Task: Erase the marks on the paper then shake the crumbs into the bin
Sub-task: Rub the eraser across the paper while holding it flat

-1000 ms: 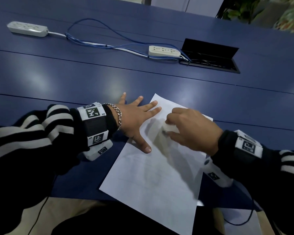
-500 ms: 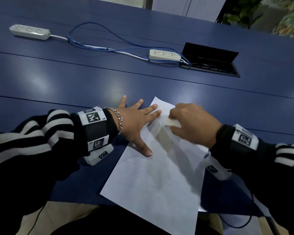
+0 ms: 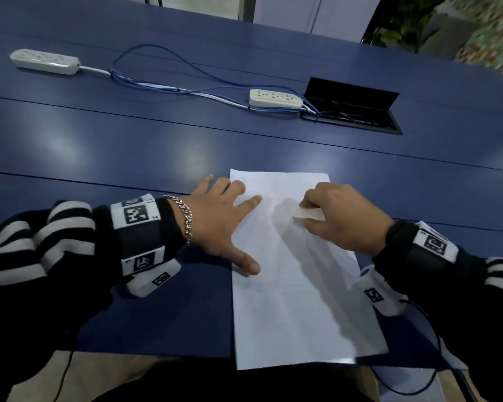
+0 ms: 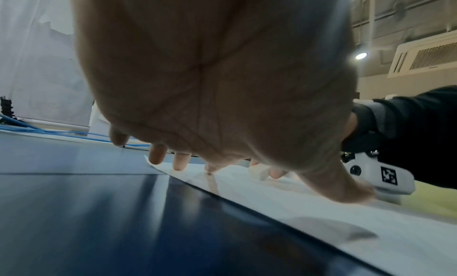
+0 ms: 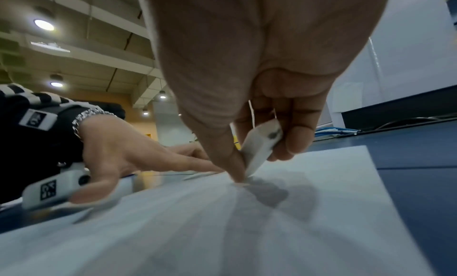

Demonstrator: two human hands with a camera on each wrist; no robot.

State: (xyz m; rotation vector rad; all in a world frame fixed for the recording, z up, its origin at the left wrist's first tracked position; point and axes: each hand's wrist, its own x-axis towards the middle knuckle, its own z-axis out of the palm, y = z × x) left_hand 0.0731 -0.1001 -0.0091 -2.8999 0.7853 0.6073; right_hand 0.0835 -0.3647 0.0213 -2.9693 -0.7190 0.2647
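- Paper [image 3: 296, 285] lies flat on the blue counter [image 3: 128, 146], now squared to its near edge rather than angled as a second ago.
- Left hand [image 3: 218, 224] presses it down, fingers spread flat.
- Right hand [image 3: 340, 216] pinches the white eraser [image 3: 308, 213] against the sheet's far end; erasing likely continues.
- No readable writing; marks too faint.

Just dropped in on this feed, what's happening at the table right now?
A person is erasing on a sheet of paper lying on a blue table. The right hand pinches a white eraser and works its tip against the upper part of the sheet. The left hand lies flat with fingers spread, pressing the sheet's left edge to hold it. No bin shows in any view, and the paper has not been lifted for shaking.
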